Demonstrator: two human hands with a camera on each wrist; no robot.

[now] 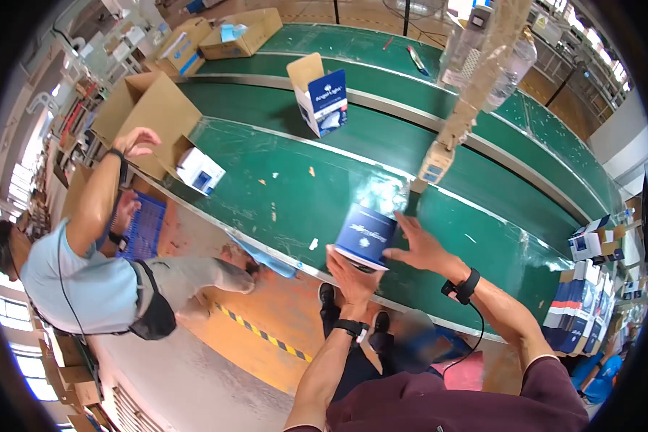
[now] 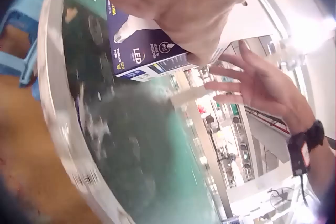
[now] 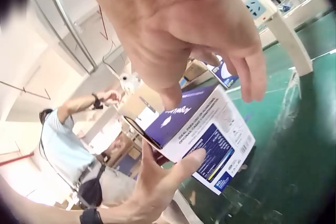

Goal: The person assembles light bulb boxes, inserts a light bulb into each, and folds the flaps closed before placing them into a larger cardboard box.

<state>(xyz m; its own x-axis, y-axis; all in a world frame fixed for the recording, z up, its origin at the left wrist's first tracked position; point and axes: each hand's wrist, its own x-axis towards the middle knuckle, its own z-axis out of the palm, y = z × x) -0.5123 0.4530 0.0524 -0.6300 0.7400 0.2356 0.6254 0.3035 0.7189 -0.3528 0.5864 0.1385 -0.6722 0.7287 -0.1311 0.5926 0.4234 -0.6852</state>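
Blue box [image 1: 367,232] in the left grip [image 1: 353,279], right grip [image 1: 426,250] loose beside it

At the far left, a second person [image 1: 79,277] raises an arm near a large carton [image 1: 151,115]. A small box [image 1: 200,171] sits beside that carton on the green tabletop [image 1: 266,201]. Farther back and to the right, an upright box [image 1: 329,101] stands with its flap [image 1: 306,69] raised.

Next comes the blue box, over the near side of the tabletop; whether its underside touches the surface cannot be told. The left grip is closed round its near end, thumb against a printed side, and appears to bear the weight.

Just right of it, the right grip holds nothing: its fingers are spread, and its thumb lies close to the box, contact uncertain. The step in hand looks like handling this one box, perhaps steadying or turning it. The next move seems to call for firm support from the left, with the right either closing gently on its side or drawing clear; a hard squeeze could dent the card.

Beyond the right grip stands a socket strip [image 1: 435,165], and at the far right are stacked boxes [image 1: 579,309].
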